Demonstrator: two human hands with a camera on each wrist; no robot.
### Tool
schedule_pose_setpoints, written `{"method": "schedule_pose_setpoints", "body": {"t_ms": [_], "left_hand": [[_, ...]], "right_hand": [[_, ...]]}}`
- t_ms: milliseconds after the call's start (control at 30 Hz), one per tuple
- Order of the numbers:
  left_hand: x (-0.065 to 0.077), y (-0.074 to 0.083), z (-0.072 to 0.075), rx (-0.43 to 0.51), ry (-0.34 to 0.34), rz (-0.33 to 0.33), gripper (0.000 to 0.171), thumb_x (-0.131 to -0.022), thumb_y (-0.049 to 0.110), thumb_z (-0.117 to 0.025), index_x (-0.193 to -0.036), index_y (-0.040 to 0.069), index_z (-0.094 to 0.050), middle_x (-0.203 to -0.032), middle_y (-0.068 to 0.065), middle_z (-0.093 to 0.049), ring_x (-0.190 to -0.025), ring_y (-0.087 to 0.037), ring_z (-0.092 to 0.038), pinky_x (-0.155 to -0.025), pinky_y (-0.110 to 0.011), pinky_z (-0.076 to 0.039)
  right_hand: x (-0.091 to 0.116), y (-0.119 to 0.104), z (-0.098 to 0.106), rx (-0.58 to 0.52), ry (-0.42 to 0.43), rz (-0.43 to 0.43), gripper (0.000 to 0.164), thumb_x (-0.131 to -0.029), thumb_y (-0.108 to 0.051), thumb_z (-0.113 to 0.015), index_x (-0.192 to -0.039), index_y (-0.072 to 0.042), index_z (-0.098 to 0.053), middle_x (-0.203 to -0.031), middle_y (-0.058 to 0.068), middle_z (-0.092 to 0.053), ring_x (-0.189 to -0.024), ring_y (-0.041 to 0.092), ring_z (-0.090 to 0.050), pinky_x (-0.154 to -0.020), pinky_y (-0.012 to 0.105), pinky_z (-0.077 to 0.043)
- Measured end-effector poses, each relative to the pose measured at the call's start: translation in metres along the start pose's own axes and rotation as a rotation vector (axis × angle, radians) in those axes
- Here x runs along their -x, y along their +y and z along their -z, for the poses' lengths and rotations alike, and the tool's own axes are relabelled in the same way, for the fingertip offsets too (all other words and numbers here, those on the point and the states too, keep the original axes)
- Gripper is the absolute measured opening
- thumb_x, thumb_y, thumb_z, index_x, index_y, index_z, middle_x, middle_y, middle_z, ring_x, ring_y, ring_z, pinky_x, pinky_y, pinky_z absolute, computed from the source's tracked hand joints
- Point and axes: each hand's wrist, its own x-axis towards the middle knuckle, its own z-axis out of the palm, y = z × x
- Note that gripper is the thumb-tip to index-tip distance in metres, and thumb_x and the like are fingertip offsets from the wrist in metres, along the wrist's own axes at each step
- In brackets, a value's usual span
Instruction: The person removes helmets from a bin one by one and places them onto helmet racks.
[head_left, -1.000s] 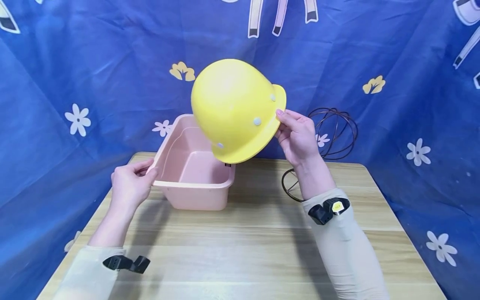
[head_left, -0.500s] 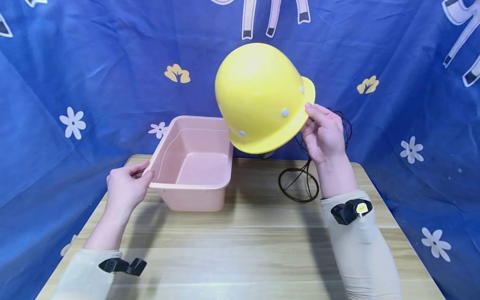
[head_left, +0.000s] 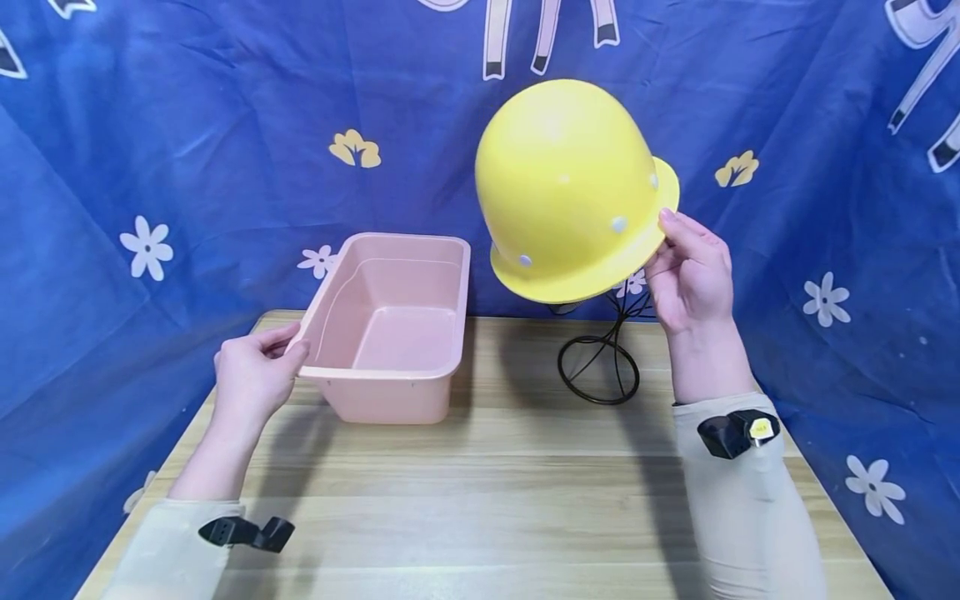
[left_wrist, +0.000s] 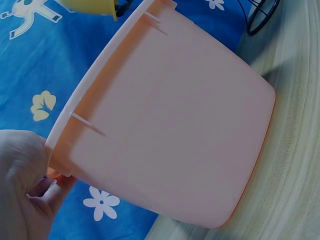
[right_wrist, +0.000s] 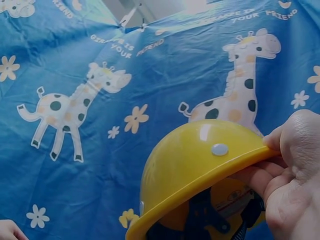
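A yellow hard hat [head_left: 562, 183] is up in the air at the right, dome upward and tilted, with dark straps [right_wrist: 200, 215] inside it. My right hand [head_left: 693, 271] pinches its brim, thumb on the outside and fingers underneath. On the left of the table stands a pink plastic tub [head_left: 397, 396], with nothing inside that shows. My left hand [head_left: 255, 371] pinches the tub's near left rim between thumb and fingers. In the left wrist view the tub's outer end wall [left_wrist: 175, 115] fills the middle.
A dark wire stand [head_left: 597, 402] with a round base is at the back of the wooden table [head_left: 450, 517], its upper part hidden behind the hard hat. A blue printed curtain [head_left: 225, 125] closes in the back and both sides.
The hard hat in my right hand has moved right and a little up, from overlapping the tub to well right of it. My left hand stays on the tub's rim.
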Motion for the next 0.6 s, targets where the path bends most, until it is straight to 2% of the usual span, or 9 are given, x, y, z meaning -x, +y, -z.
{"method": "schedule_pose_setpoints", "body": {"t_ms": [200, 333, 600], "left_hand": [[0.0, 0.001, 0.0, 0.025, 0.007, -0.017, 0.037, -0.096, 0.024, -0.074, -0.128, 0.005, -0.077, -0.106, -0.02, -0.078, -0.07, 0.022, -0.054, -0.063, -0.007, -0.045], [0.001, 0.001, 0.0, 0.026, 0.014, -0.019, 0.036, -0.096, 0.023, -0.074, -0.127, 0.005, -0.078, -0.105, -0.02, -0.078, -0.069, 0.021, -0.055, -0.062, -0.006, -0.046], [0.002, 0.002, 0.0, 0.043, 0.001, -0.019, 0.037, -0.096, 0.023, -0.074, -0.128, 0.004, -0.077, -0.108, -0.022, -0.077, -0.071, 0.021, -0.055, -0.063, -0.006, -0.047]], "right_hand": [[0.005, -0.013, 0.011, -0.018, 0.039, 0.004, 0.034, -0.103, 0.012, -0.057, -0.135, 0.023, -0.057, -0.135, 0.033, -0.063, -0.124, 0.039, -0.066, -0.1, 0.045, -0.052], [0.007, -0.02, 0.018, -0.056, 0.058, 0.013, 0.036, -0.102, 0.013, -0.057, -0.137, 0.022, -0.056, -0.14, 0.033, -0.06, -0.125, 0.039, -0.065, -0.1, 0.045, -0.051], [0.01, -0.03, 0.036, -0.139, 0.068, 0.044, 0.033, -0.105, 0.013, -0.049, -0.136, 0.025, -0.054, -0.136, 0.034, -0.062, -0.122, 0.04, -0.067, -0.102, 0.045, -0.051]]}}
